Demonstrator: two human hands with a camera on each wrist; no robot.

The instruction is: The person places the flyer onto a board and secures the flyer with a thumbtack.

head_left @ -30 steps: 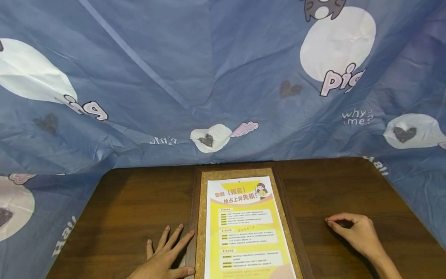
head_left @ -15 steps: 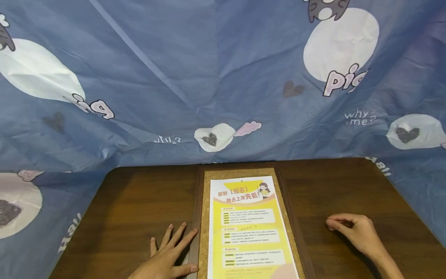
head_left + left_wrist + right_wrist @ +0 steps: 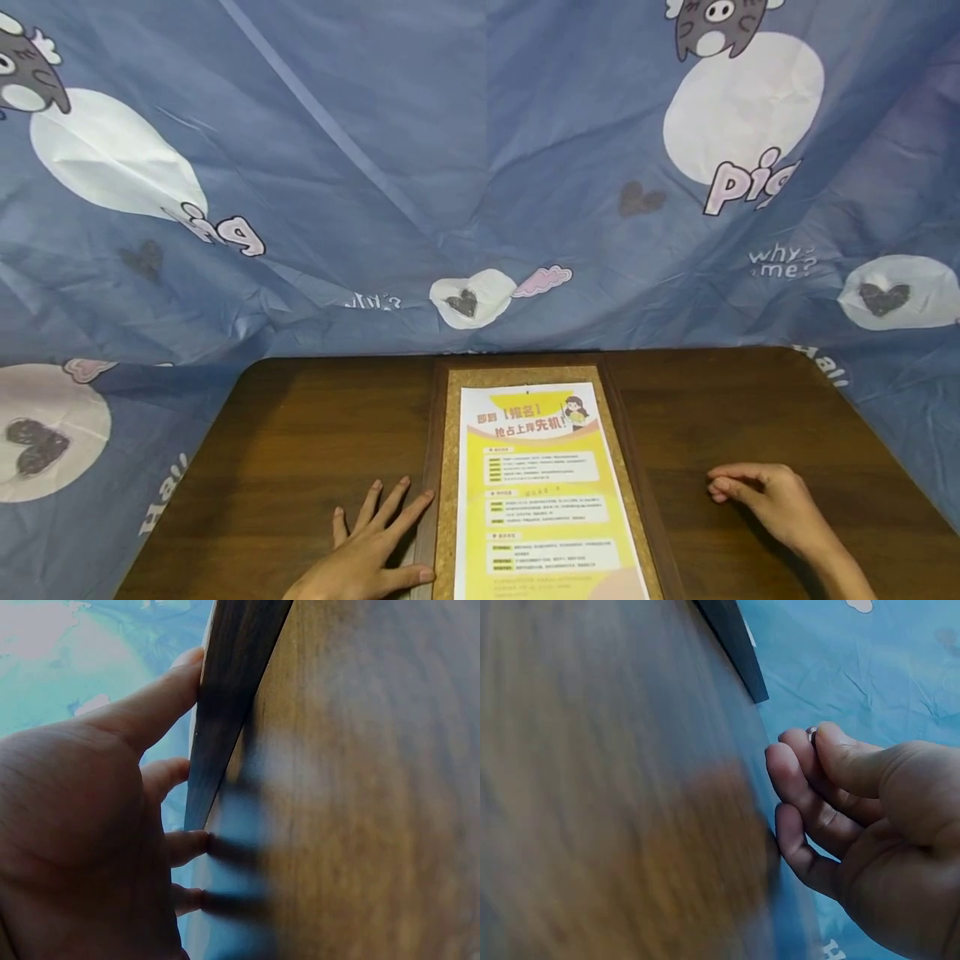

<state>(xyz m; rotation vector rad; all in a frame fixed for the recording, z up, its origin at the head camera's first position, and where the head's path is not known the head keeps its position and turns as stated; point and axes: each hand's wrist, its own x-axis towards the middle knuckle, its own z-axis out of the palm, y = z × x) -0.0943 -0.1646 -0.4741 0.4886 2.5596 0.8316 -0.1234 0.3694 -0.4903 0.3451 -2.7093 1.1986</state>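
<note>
A yellow-and-white poster (image 3: 551,475) lies on a wood-framed cork board (image 3: 447,500). A small dark pin (image 3: 527,392) shows at the poster's top edge. My left hand (image 3: 360,554) has its fingers spread, and its thumb and index fingertip touch the frame's left side. In the left wrist view, the same hand (image 3: 82,817) meets the dark wooden frame (image 3: 236,682). To the right of the board, my right hand (image 3: 768,500) is low over the table. Its thumb and index finger pinch a small shiny thumbtack (image 3: 811,734), mostly hidden by the fingertips.
The dark brown wooden table (image 3: 322,425) extends on both sides of the board. A blue printed cloth (image 3: 420,167) hangs behind it and down both sides.
The head view has shifted slightly, so the board, table and hands appear a little further right. My left hand stays against the frame; the right hand keeps its pinch.
</note>
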